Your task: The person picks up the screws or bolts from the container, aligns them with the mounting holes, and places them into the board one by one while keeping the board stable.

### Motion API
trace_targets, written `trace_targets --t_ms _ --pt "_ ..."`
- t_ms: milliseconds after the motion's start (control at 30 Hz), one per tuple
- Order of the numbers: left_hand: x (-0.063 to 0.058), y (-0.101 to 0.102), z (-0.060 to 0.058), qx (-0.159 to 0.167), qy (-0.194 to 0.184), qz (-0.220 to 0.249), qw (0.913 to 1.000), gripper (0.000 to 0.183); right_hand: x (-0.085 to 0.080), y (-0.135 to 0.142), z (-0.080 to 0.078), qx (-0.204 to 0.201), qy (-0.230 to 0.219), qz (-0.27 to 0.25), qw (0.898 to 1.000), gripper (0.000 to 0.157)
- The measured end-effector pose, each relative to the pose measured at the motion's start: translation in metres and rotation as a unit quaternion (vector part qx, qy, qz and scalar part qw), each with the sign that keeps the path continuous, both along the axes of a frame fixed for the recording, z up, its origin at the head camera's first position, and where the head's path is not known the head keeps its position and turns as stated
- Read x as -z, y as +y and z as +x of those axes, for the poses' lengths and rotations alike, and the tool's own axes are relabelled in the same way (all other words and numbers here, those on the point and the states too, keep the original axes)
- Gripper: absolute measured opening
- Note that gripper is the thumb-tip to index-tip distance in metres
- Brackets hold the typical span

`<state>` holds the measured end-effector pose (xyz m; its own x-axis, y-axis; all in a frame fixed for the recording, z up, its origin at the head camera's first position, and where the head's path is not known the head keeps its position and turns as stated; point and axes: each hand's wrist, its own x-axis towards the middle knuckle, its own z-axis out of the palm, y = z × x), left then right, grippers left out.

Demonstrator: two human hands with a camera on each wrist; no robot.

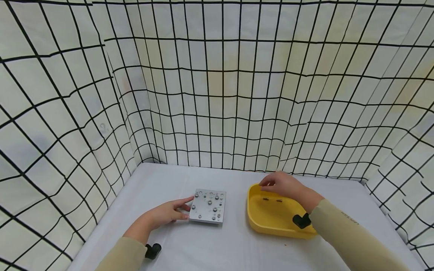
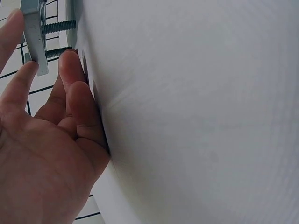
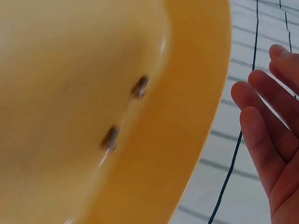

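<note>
A square silver metal plate (image 1: 207, 206) with several bolt heads on top stands on the table, raised on threaded bolts (image 2: 59, 26) that show beneath it in the left wrist view. My left hand (image 1: 168, 213) holds its left edge, with fingertips on the edge and other fingers bent low beside the bolts. Over the back rim of a yellow tray (image 1: 257, 223) hovers my right hand (image 1: 283, 185), fingers loosely bent. Nothing shows between those fingers in the right wrist view. Two small screws, one left (image 1: 266, 198) and one right (image 1: 279, 200), lie on the tray floor.
A white cloth covers the table (image 1: 203, 252). Black netting over white sheets (image 1: 230, 113) encloses the back and both sides. Black wrist devices sit under the left forearm (image 1: 153, 251) and right forearm (image 1: 301, 221). A tiny dark speck (image 1: 285, 245) lies before the tray.
</note>
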<state>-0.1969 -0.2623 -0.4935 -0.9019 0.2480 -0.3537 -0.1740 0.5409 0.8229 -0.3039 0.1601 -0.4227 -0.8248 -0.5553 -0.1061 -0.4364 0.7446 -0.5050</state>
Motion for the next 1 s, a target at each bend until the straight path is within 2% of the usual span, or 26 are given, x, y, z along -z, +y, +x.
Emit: trace_targets --t_ms 100,333,500,633,767,1000 --pt "0.000 -0.001 0.001 -0.001 0.001 -0.001 1.0000 0.075 0.003 0.021 -0.001 0.017 -0.005 0.007 1.000 0.021" --pt "0.000 -0.002 0.000 -0.005 0.004 -0.004 1.0000 0.075 0.007 0.045 -0.003 0.013 0.014 0.021 1.000 0.021" --pt "-0.001 -0.002 0.000 -0.007 0.004 -0.006 0.9999 0.075 0.010 0.047 -0.004 0.010 0.004 0.036 0.999 0.019" --pt "-0.002 -0.002 0.002 -0.007 0.003 -0.005 1.0000 0.074 0.014 0.045 -0.005 -0.007 0.008 0.089 0.996 0.015" --pt "-0.003 -0.001 0.003 -0.003 0.003 -0.003 1.0000 0.074 0.016 0.043 -0.004 -0.007 -0.013 0.130 0.991 0.012" --pt "-0.003 0.001 0.002 0.004 0.004 -0.001 1.0000 0.074 0.017 0.040 0.001 -0.021 -0.033 0.158 0.987 0.014"
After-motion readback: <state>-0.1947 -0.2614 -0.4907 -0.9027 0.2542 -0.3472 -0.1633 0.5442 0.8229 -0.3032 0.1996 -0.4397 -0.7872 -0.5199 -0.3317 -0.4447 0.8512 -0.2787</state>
